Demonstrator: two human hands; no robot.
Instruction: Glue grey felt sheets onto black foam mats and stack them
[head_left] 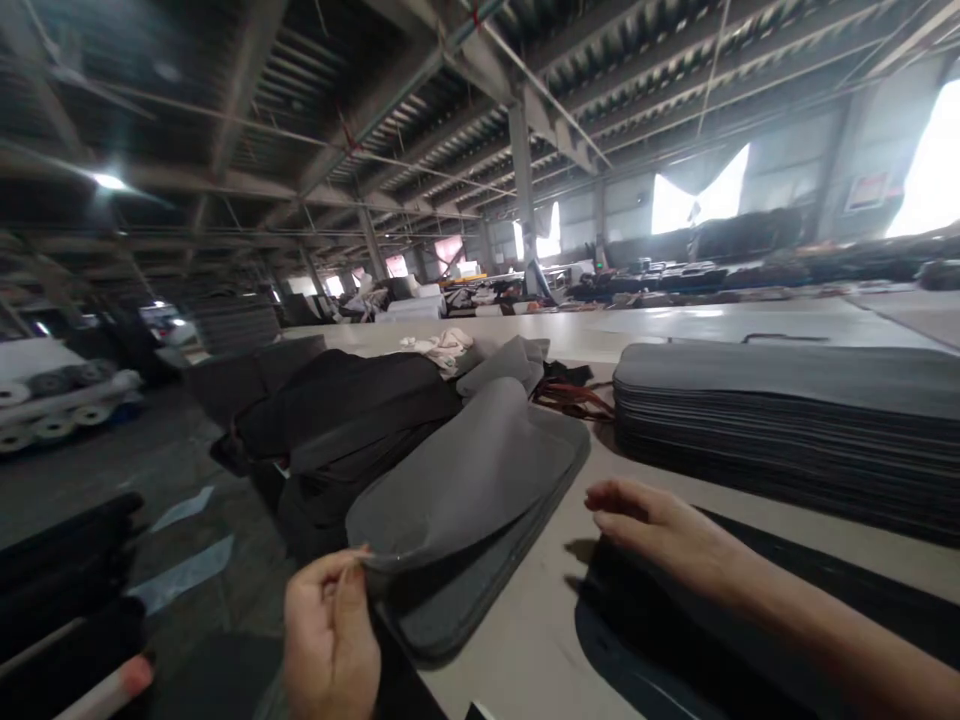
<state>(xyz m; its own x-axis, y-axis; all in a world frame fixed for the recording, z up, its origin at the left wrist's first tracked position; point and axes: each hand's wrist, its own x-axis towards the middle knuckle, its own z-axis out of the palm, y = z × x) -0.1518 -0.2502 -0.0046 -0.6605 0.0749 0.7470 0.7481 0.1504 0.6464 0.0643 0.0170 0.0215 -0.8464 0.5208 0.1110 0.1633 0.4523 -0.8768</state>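
The person's left hand (331, 635) pinches the near left edge of a grey sheet (465, 480) between thumb and fingers, at the lower middle of the view. The right hand (649, 525) is empty, its fingers loosely bent and pointing left, with a gap between them and the grey sheet. The sheet lies ahead of the 2 hands, running from the left fingertips up and away; its near edge is lifted and its far part bulges in a fold. Under it, further grey pieces (461, 610) with rounded corners lie on the pale table (502, 655), to the right of the left hand.

Below the right hand and forearm, a glossy black panel (667, 630) with a rounded end lies on the table, and the hand's shadow falls beside its edge. Beyond the right hand stands a tall, neat stack of grey-topped sheets (772, 430). To the left of the grey sheet, dark fabric (345, 405) is heaped, and past its far end lie a crumpled cream cloth (446, 348) and some reddish-brown strips (577, 400).

Farther out, at the left, rolls of material (56, 428) are piled near the floor (202, 480). Behind everything, bright windows (697, 203) sit below the beamed ceiling (360, 100).
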